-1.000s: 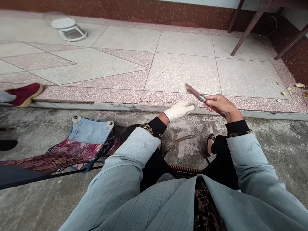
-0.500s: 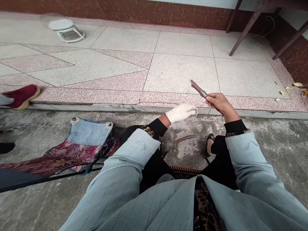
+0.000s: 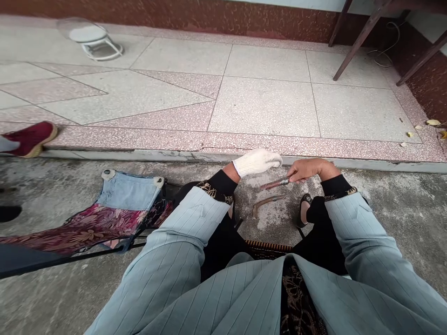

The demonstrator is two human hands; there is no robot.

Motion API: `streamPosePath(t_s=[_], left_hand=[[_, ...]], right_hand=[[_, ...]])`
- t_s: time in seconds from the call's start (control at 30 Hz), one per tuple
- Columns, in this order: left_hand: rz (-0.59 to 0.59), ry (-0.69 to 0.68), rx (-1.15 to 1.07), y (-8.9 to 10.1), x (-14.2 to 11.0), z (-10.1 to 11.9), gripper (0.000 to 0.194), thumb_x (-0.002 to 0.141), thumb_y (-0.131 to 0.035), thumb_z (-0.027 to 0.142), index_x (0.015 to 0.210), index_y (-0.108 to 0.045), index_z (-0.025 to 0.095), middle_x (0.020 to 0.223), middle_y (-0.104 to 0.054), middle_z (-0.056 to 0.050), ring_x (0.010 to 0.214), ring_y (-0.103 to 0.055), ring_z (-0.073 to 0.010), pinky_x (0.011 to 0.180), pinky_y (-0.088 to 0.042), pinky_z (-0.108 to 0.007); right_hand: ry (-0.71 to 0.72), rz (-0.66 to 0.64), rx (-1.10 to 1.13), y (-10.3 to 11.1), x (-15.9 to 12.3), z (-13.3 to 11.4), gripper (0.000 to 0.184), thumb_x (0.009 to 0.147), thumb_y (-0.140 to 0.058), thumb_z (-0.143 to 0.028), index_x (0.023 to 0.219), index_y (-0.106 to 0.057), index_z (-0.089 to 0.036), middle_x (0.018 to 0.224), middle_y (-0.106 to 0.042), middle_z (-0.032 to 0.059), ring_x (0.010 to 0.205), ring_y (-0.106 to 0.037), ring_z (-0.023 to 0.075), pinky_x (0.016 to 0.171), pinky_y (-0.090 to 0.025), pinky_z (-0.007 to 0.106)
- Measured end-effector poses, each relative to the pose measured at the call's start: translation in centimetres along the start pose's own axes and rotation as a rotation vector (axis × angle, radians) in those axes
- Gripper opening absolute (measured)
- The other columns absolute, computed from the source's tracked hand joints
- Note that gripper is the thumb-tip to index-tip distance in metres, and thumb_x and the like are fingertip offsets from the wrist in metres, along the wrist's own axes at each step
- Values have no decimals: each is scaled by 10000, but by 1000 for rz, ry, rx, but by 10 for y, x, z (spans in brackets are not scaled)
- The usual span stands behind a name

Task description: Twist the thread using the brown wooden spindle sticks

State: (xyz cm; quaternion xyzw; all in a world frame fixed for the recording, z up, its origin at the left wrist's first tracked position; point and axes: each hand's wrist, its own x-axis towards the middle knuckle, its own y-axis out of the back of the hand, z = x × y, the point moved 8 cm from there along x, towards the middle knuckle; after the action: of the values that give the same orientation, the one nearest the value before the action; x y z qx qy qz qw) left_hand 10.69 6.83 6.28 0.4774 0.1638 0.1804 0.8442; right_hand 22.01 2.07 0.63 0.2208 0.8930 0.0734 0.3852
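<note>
My left hand (image 3: 258, 162), in a white knitted glove, hovers near the step edge with its fingers curled together and pointing right. Whether anything is inside those fingers is hidden. Bare and just to its right, my right hand (image 3: 307, 170) grips the wire-wound end of a short brown stick (image 3: 273, 184). Silvery wire is coiled around the stick beside my thumb, and its free end points left and slightly down. Below it, a bent piece of wood (image 3: 268, 201) lies on the concrete between my feet.
A raised terrazzo step (image 3: 265, 107) runs across in front. On the left stand a folding chair (image 3: 118, 204) with denim and floral cloth and another person's red shoe (image 3: 33, 138). A white stool (image 3: 94, 39) is at the back left, dark table legs (image 3: 359, 42) at the back right.
My right hand has lowered and turned, bringing the stick from pointing up over the step to pointing left above the concrete. My left hand has shifted slightly left.
</note>
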Motion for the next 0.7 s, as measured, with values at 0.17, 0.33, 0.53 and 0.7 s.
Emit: streamPosePath(t_s=[0.17, 0.33, 0.53, 0.7], left_hand=[[64, 46, -254, 6, 1, -11, 319, 937, -464, 351, 1012, -712, 165, 911, -707, -27, 790, -605, -147, 711, -401, -228], [57, 50, -351, 1, 4, -10, 383, 970, -396, 412, 991, -686, 163, 762, -628, -4, 659, -529, -126, 628, -363, -234], [23, 40, -235, -8, 10, -3, 338, 955, -410, 356, 997, -697, 183, 846, -640, -10, 750, -552, -146, 699, -369, -246], [-19, 15, -211, -16, 11, 1, 332, 957, -409, 365, 998, -693, 198, 811, -639, -1, 714, -550, -143, 678, -359, -242]], right_hand=[[260, 102, 243, 5, -16, -34, 358, 820, -703, -465, 1032, -737, -179, 692, -643, -32, 534, -500, 70, 525, -389, 213], [386, 838, 644, 65, -52, -16, 270, 815, -711, -413, 787, -656, -150, 650, -589, -21, 485, -454, 54, 454, -343, 198], [199, 1065, 591, 83, -55, 11, 167, 804, -701, -285, 754, -636, -139, 609, -559, -8, 443, -446, 60, 409, -337, 198], [97, 1088, 499, 87, -54, 20, 136, 838, -651, -246, 849, -679, -114, 617, -559, -1, 453, -449, 68, 421, -350, 205]])
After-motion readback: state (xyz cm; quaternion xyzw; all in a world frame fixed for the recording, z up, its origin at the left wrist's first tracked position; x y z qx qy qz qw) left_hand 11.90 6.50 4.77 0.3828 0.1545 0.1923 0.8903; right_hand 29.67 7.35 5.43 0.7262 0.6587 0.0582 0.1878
